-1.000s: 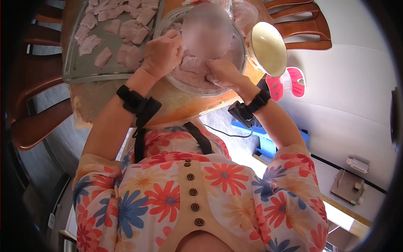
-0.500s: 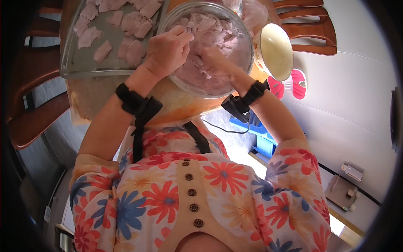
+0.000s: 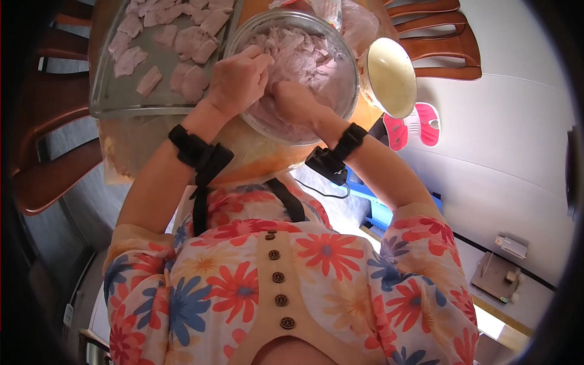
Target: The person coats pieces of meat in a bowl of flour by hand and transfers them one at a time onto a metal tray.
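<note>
A glass bowl [image 3: 345, 91] full of pale pink meat slices [image 3: 304, 52] stands on the table's near edge. My left hand [image 3: 236, 79] rests over the bowl's left rim, fingers curled and pinching at the slices. Just to its right, inside the bowl, my right hand [image 3: 294, 102] digs into the meat with the fingers closed. The two hands nearly touch. Both wrists wear black straps, and the right one [image 3: 340, 146] carries a small black device.
A metal tray [image 3: 115, 100] left of the bowl holds several spread-out meat slices [image 3: 190, 44]. A white enamel cup [image 3: 389, 76] stands right of the bowl, a plastic bag [image 3: 356, 21] behind it. Wooden chairs [image 3: 441, 45] surround the table. A pink object [image 3: 417, 125] lies on the floor.
My right hand has moved from the bowl's near right side to the middle, close to my left hand. The left hand has stayed on the left rim.
</note>
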### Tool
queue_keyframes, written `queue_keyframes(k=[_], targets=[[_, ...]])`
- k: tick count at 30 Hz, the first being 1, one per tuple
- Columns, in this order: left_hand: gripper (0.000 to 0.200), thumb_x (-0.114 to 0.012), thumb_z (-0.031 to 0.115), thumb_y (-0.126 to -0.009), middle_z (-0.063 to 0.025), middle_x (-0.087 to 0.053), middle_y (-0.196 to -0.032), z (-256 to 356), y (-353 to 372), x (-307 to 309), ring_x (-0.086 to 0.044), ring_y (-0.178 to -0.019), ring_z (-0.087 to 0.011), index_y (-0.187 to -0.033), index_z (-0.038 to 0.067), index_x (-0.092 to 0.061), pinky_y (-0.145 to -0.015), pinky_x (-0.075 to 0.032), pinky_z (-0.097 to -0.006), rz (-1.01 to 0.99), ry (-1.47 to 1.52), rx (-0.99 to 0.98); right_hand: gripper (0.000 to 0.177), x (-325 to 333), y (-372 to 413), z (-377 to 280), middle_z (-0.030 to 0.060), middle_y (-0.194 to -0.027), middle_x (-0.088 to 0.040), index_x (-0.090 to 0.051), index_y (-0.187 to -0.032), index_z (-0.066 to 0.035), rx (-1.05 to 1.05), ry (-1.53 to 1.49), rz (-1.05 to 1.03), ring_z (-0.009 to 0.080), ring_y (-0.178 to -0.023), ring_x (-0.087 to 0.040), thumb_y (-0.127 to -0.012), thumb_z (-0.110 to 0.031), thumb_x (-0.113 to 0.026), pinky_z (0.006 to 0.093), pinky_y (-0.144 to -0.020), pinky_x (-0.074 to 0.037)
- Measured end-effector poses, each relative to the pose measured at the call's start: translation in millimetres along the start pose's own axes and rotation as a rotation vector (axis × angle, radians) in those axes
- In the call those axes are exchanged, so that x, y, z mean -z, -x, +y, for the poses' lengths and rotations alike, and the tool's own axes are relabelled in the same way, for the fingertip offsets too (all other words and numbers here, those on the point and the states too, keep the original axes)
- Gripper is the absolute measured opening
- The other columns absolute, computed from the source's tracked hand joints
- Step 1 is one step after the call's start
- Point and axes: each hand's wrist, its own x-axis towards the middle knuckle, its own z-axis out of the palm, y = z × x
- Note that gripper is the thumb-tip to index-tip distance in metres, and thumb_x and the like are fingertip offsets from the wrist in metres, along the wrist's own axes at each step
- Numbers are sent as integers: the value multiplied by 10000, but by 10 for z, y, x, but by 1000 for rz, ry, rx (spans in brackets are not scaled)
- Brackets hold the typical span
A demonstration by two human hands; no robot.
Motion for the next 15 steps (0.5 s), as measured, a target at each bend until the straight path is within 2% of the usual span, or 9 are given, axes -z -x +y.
queue_keyframes(k=[3,5,6,8,9,10,12,15], targets=[[76,-596,85,-752,-37,-581,-795,5,-62,-7,-608,-696,-262,-822,105,-619,-586,-497,-352,6,-8,9,207,110,-75,66,174,-811,-647,-668,-882,-35,-92,-52,-63,336,-789,-635,-811,-219,-606,400,-708,-489],[74,-595,85,-753,-37,-581,-794,-15,-29,-15,-607,-697,-265,-822,106,-615,-588,-497,-356,19,1,-19,201,220,-77,147,167,-891,-654,-660,-896,-47,207,-50,-106,337,-867,-627,-787,-214,-644,397,-750,-485],[74,-595,85,-753,-37,-581,-794,-21,-19,0,-607,-697,-265,-822,106,-615,-588,-497,-356,13,1,-12,201,286,-59,166,167,-891,-654,-660,-896,-47,207,-56,-112,337,-867,-627,-787,-214,-644,397,-750,-485],[81,-597,81,-750,-36,-579,-795,-18,-26,-6,-607,-691,-266,-826,105,-615,-586,-497,-356,8,-4,-21,238,416,30,225,159,-936,-652,-638,-961,-62,208,-128,223,350,-902,-613,-773,-204,-667,400,-778,-479],[81,-597,81,-750,-36,-579,-795,-15,-17,-32,-607,-691,-266,-826,105,-615,-586,-497,-356,3,1,-24,291,432,82,233,152,-954,-646,-610,-1030,-72,188,41,267,354,-907,-608,-778,-207,-667,415,-769,-479],[87,-599,79,-747,-37,-577,-794,-31,-16,-49,-606,-687,-266,-829,104,-616,-585,-497,-355,-5,-16,-22,291,414,128,218,152,-954,-646,-610,-1030,-72,184,41,274,354,-907,-608,-778,-207,-667,415,-769,-479],[92,-601,76,-745,-38,-576,-793,-45,-45,-24,-606,-683,-266,-832,103,-617,-584,-497,-354,-12,-46,-22,283,332,169,168,152,-953,-629,-604,-1047,-87,29,230,16,356,-906,-598,-798,-217,-637,434,-750,-475],[86,-605,77,-742,-40,-569,-785,-37,-34,-42,-603,-675,-266,-825,100,-613,-580,-496,-352,14,-20,-40,237,286,110,196,153,-959,-607,-611,-1021,-100,74,124,-20,356,-895,-590,-816,-218,-591,450,-722,-471]])
